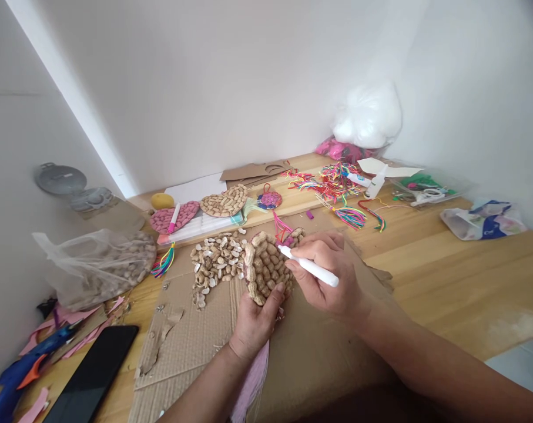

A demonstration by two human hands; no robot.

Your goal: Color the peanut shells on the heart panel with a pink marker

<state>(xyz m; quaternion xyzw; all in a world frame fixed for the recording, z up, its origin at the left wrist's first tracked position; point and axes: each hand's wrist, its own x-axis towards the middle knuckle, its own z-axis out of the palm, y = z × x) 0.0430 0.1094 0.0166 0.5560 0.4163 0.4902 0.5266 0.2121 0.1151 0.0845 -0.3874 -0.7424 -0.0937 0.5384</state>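
Observation:
My left hand [257, 320] grips the lower edge of a peanut-shell craft piece [266, 267], a shape covered in rows of shells and tilted up over the cardboard. Pink colour shows on a few shells near its top, where pink cords are attached. In my right hand [330, 276] is a white marker pen [312, 269], its tip touching the pink part at the upper edge. A small magenta pen cap [309, 214] lies on the cardboard beyond. Loose peanut shells [220, 258] are heaped just left of the piece.
Behind stand a pink shell heart [174, 217] with a marker on it and a plain shell heart [224, 201]. Coloured threads [337, 182] lie back right. At left are a bag of peanuts [116, 270], a glue gun [37, 358] and a phone [94, 376]. Cardboard [182, 341] covers the table's middle.

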